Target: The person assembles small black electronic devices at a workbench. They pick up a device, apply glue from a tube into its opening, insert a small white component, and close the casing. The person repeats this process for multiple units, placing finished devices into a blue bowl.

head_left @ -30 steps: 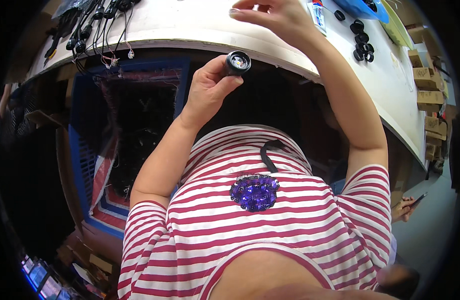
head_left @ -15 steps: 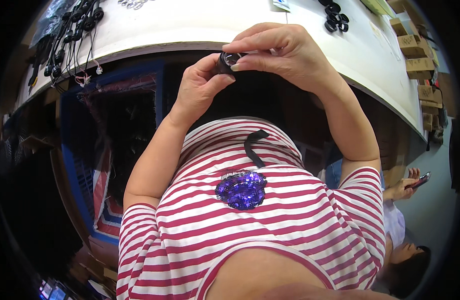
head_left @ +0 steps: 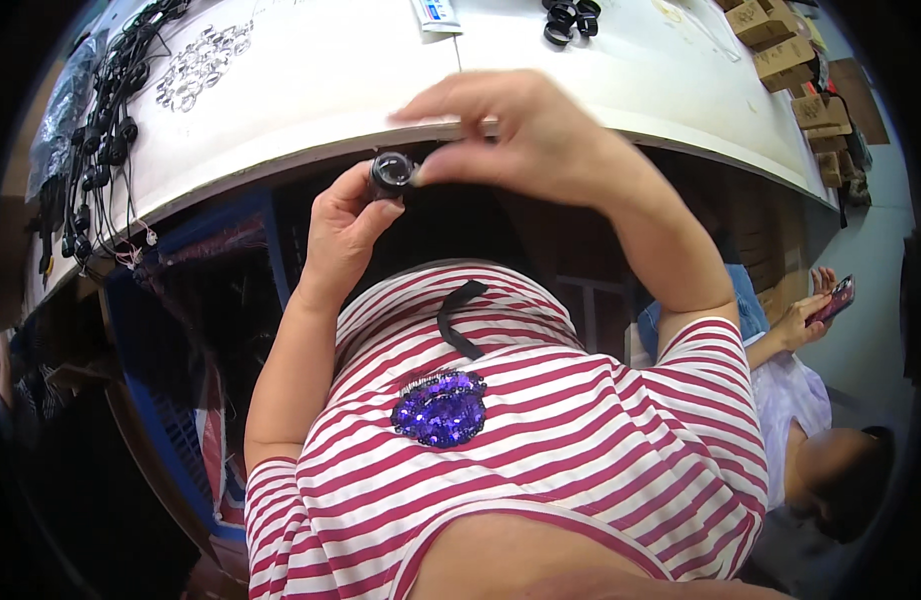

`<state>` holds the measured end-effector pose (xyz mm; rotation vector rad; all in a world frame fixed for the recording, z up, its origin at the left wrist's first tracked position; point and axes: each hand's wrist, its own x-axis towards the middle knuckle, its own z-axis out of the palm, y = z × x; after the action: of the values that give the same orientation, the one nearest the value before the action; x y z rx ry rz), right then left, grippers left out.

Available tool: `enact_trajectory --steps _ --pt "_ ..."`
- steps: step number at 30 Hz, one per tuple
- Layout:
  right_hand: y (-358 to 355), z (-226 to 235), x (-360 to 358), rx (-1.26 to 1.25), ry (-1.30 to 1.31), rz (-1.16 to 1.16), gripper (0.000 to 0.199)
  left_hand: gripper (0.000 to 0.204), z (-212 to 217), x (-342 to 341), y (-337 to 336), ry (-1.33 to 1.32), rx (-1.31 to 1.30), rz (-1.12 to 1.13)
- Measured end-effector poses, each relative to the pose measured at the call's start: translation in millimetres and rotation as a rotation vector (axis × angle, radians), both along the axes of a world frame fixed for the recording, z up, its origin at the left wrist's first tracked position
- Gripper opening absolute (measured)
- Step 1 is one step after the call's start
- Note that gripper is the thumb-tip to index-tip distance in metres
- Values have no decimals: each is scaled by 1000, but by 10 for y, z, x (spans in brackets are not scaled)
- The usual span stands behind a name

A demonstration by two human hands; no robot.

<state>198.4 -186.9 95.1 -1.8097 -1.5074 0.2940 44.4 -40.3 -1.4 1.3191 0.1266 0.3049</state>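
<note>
Between the thumb and fingers of my left hand [head_left: 343, 225] is a small round black housing [head_left: 390, 188] with a clear lens [head_left: 393, 168] in its top. It is held just off the front edge of the white table. My right hand [head_left: 511, 140] is beside it on the right, fingers and thumb spread apart and partly smeared by motion. The thumb tip comes close to the housing's rim; whether it touches, I cannot tell. I see nothing between the fingers of that hand.
On the white table [head_left: 311, 75] are several clear lenses [head_left: 196, 70], black cables [head_left: 111, 145], a plastic bag [head_left: 66, 120], a white-and-blue tube [head_left: 437, 14] and black rings [head_left: 571, 20]. Cardboard boxes [head_left: 781, 60] line the right. A seated person [head_left: 796, 420] holds a phone [head_left: 833, 300].
My right hand has come off the housing and its fingers have spread. My left hand still grips the housing, now with the lens facing up. The view has shifted, showing more of the table.
</note>
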Motion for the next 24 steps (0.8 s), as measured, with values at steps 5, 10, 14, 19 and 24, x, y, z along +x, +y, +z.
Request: enact_trajectory --steps 5,10,14,19,24 --pt "-175 -40 749 43 -386 -506 29 37 44 -1 25 -30 0 7" --pt "-323 -215 1129 -226 -705 -667 22 39 47 -12 27 -29 -63 1" --pt "-326 -277 1133 -64 63 -462 18 38 59 -18 35 -20 -36 11" --pt "-218 -145 1188 -363 889 -302 22 32 102 -73 67 -1 -130 -34" --pt "-228 -135 1087 -354 258 -592 33 35 98 -104 68 -11 -46 8"
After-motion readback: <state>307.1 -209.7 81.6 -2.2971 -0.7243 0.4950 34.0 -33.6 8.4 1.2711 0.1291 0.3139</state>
